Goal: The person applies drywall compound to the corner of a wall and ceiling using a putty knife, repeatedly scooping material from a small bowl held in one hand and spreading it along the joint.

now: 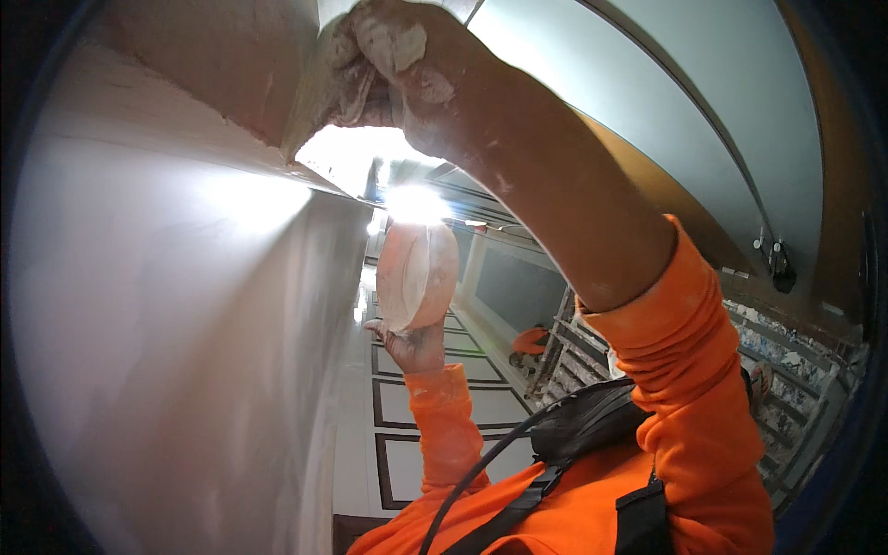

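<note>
My left hand (pixel 413 349), at the lower middle, supports a round, pale pinkish bowl (pixel 418 277) from below. The bowl is tilted, with whitish smears on it. My right hand (pixel 393 60) is raised at the top, its fingers curled and coated in pale plaster-like paste. It is close against a flat, greyish-brown edge (pixel 317 97) beside the wall corner. Whether that edge is a blade in the fingers or part of the wall I cannot tell. Both forearms are in orange sleeves.
A smooth pale wall (pixel 185 324) fills the left side. A bright lamp (pixel 416 203) glares behind the bowl. Metal scaffold slats (pixel 786 398) stand at the lower right, and a person in orange (pixel 530 342) is far below. A black cable (pixel 481 435) crosses my body.
</note>
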